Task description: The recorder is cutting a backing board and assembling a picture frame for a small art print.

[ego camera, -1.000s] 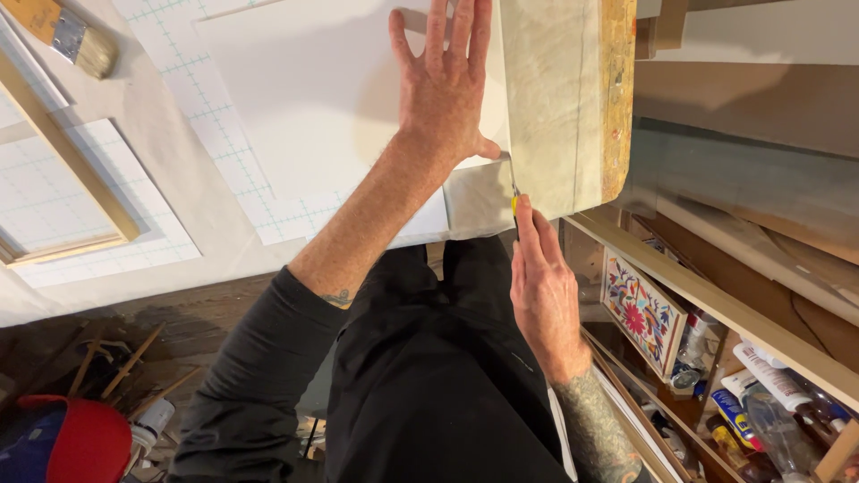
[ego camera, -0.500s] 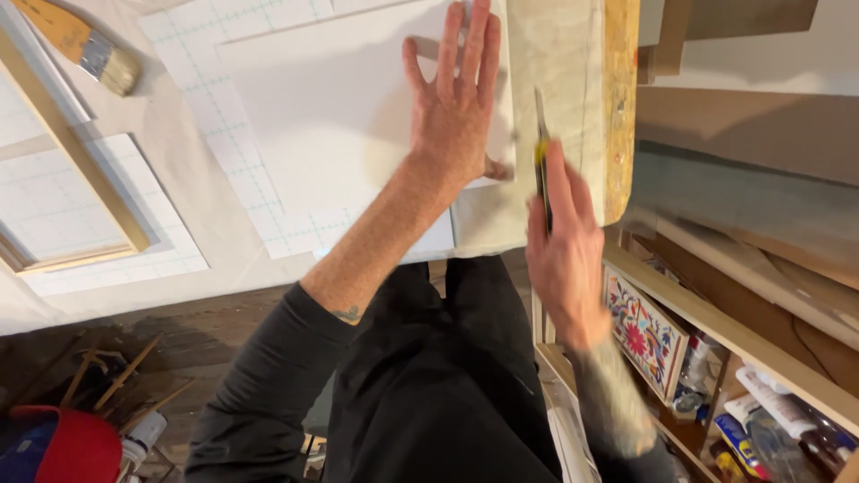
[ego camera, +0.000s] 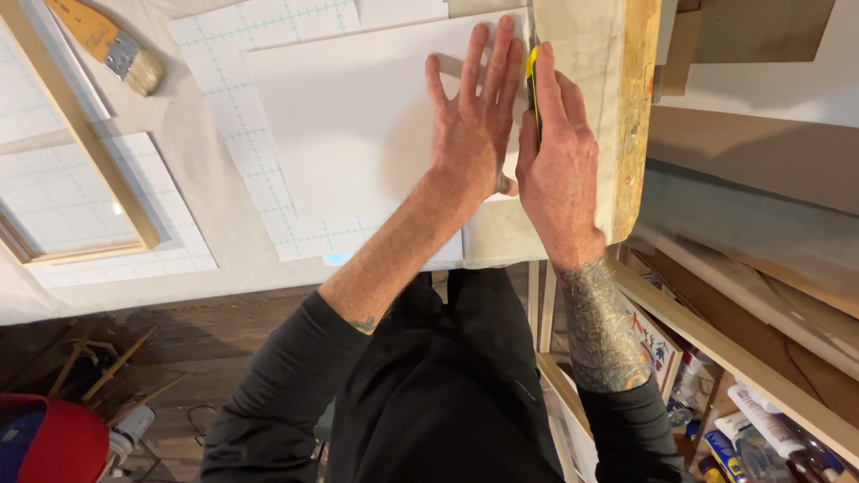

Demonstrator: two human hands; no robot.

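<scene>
A white sheet (ego camera: 349,125) lies flat on a gridded cutting mat (ego camera: 228,98) on the table. My left hand (ego camera: 474,125) presses down on the sheet's right part, fingers spread and flat. Right beside it, my right hand (ego camera: 559,170) grips a yellow-and-black utility knife (ego camera: 533,76), its blade running along the sheet's right edge. The forefinger lies along the knife's back. The blade tip is hidden between my hands.
A wide paintbrush with a wooden handle (ego camera: 107,45) lies at the far left of the table. A wooden frame (ego camera: 80,143) rests on another gridded mat. The table's wooden right edge (ego camera: 637,116) borders shelves holding tubes and boxes (ego camera: 761,429). A red object (ego camera: 54,438) sits on the floor.
My right hand has carried the knife away from me, from the sheet's near corner up along its right edge. My left hand stays pressed on the sheet.
</scene>
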